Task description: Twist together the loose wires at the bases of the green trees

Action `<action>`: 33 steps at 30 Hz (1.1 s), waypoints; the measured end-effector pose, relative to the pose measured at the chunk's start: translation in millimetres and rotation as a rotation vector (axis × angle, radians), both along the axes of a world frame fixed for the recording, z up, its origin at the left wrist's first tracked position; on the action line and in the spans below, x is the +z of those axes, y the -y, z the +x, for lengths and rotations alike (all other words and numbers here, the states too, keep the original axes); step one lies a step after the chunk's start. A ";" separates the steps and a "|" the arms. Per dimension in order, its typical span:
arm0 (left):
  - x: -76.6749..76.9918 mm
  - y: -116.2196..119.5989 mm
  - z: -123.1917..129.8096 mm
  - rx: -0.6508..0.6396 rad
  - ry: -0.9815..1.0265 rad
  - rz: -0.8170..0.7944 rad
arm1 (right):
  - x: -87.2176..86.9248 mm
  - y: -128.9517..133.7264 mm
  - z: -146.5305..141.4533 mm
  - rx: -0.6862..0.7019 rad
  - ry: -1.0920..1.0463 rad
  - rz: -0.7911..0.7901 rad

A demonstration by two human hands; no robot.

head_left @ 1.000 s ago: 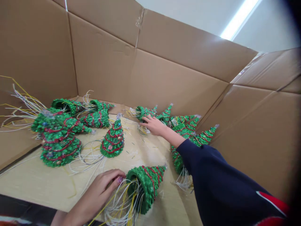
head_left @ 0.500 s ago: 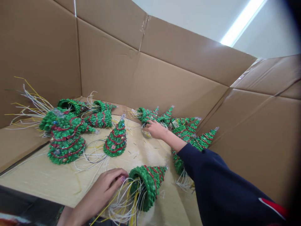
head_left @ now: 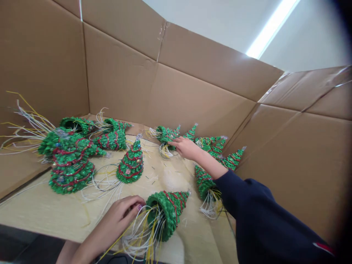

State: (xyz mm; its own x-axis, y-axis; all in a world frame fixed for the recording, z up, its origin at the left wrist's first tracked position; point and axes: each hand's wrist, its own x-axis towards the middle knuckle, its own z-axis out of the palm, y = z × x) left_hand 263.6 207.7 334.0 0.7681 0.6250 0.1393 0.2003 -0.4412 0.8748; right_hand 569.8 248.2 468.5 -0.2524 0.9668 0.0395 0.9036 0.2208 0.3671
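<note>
Low in the view, my left hand (head_left: 125,212) has its fingers curled together on white and yellow wires (head_left: 140,234) beside the open base of a green tree (head_left: 167,212) lying on its side. My right hand (head_left: 185,146) reaches to the back, fingers at a green tree (head_left: 166,134) lying near the back wall and above a bundle of wires (head_left: 165,150). Whether it grips anything is hidden. An upright tree with red garland (head_left: 130,165) stands between the hands, to the left.
Tall cardboard walls (head_left: 121,73) enclose the pale board (head_left: 162,176). Another upright tree (head_left: 73,168) and several lying trees (head_left: 111,139) with wires crowd the left. More trees (head_left: 203,179) lie at the right, by my right sleeve (head_left: 255,205).
The view has shifted slightly, moving the scene left. My right hand has moved a little rightward relative to the trees, its fingers now straighter. My left hand stays at the wires.
</note>
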 end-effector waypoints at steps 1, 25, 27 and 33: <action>-1.4 -0.5 0.2 -0.003 0.007 0.002 | 5.4 10.6 1.9 -0.012 -0.020 0.010; -2.3 16.3 26.9 0.081 0.211 -0.047 | -150.2 304.7 -32.3 -0.386 -0.603 0.749; -4.4 16.0 26.9 0.106 0.216 -0.042 | -165.8 305.3 -29.5 -0.399 -0.582 0.762; -9.6 12.5 25.8 0.123 0.213 0.001 | -187.1 302.3 -23.3 -0.428 -0.496 0.789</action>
